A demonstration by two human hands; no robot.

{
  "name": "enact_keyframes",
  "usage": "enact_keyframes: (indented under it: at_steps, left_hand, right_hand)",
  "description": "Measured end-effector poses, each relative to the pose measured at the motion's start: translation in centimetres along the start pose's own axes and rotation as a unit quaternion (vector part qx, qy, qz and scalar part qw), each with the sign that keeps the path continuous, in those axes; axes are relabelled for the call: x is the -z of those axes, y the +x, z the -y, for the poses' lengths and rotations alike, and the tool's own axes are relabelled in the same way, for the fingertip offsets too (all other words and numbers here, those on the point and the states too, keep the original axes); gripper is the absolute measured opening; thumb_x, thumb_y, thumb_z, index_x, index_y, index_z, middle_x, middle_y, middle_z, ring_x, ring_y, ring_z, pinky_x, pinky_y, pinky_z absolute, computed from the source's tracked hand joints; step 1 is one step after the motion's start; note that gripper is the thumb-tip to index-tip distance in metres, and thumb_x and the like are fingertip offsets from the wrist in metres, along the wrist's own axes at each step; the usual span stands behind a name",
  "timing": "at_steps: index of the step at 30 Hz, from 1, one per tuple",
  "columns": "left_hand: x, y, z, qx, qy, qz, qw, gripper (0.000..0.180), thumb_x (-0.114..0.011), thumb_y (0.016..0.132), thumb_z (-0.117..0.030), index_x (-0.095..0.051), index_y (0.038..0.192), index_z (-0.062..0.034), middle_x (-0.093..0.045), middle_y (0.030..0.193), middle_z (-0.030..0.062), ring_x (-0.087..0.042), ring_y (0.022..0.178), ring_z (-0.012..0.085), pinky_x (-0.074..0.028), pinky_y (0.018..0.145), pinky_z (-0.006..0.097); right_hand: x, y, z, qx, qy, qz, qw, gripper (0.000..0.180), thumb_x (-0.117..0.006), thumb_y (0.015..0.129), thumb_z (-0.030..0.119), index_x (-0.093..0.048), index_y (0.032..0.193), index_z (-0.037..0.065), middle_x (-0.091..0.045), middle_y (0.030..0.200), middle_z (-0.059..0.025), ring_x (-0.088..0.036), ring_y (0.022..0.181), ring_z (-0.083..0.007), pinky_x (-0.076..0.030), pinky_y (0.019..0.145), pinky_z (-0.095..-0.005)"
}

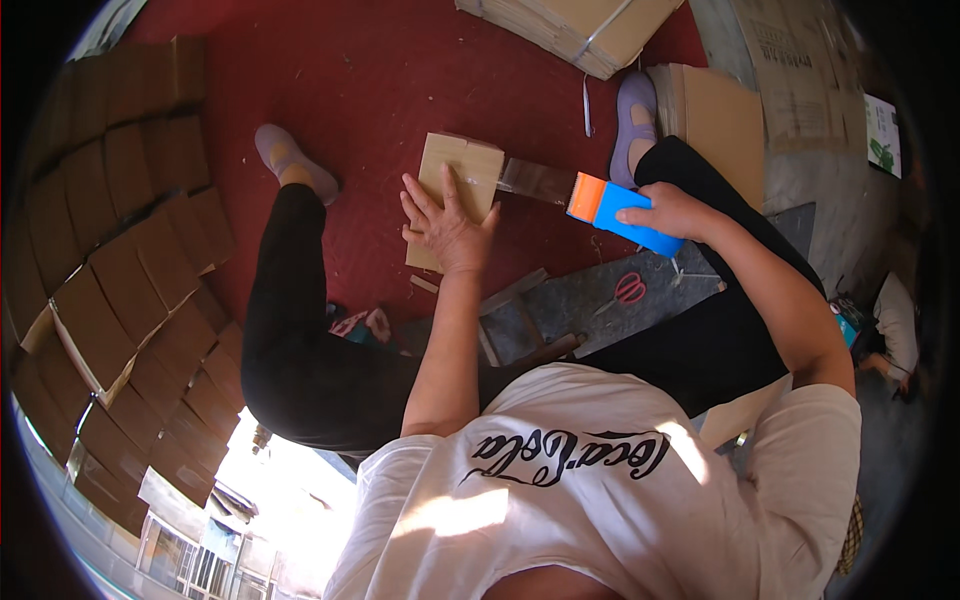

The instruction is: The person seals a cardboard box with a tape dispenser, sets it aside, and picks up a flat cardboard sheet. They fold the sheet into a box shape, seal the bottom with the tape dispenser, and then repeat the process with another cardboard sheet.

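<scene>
Left grip [456, 232] spreads across the cardboard box [475, 172] beneath it.

From where I stand, the box [468, 158] mid-frame looks matt cardboard, the tape [540, 180] glossy, clear plastic, its dispenser [610, 207] smooth plastic. Stacked cartons [125, 285] at left are dull cardboard; the red floor covering [350, 75], upper centre, seems matt.
</scene>
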State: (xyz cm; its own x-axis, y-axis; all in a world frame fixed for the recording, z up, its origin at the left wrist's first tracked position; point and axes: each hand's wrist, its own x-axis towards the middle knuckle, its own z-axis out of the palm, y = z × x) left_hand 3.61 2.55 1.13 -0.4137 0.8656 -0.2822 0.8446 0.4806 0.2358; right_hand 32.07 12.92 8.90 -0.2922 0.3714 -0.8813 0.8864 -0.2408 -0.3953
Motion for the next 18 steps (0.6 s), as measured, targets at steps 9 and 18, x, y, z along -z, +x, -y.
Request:
enact_keyframes:
  at_steps: [9, 18]
  left_hand:
    - [-0.3, 0.0, 0.0, -0.022, 0.001, -0.030, 0.999, 0.105, -0.080, 0.060, -0.049, -0.022, 0.145, -0.0304, -0.002, 0.152, 0.0201, -0.014, 0.136, 0.0423, -0.023, 0.096, 0.063]
    - [-0.4, 0.0, -0.2, -0.016, 0.023, -0.022, 0.999, 0.106, -0.079, 0.059, -0.051, -0.023, 0.145, -0.0273, -0.001, 0.152, 0.0202, -0.014, 0.135, 0.0439, -0.023, 0.095, 0.064]
  right_hand:
    - [-0.8, 1.4, -1.5, 0.008, 0.006, -0.008, 1.000, 0.057, -0.066, 0.078, 0.049, -0.065, 0.093, -0.007, -0.066, 0.081, -0.0213, -0.066, 0.075, -0.0271, -0.051, 0.071, -0.0362]
    - [-1.7, 6.2, -2.4, 0.026, -0.071, -0.036, 0.997, 0.057, -0.066, 0.078, 0.049, -0.065, 0.091, -0.006, -0.066, 0.081, -0.0212, -0.065, 0.074, -0.0283, -0.050, 0.069, -0.0367]
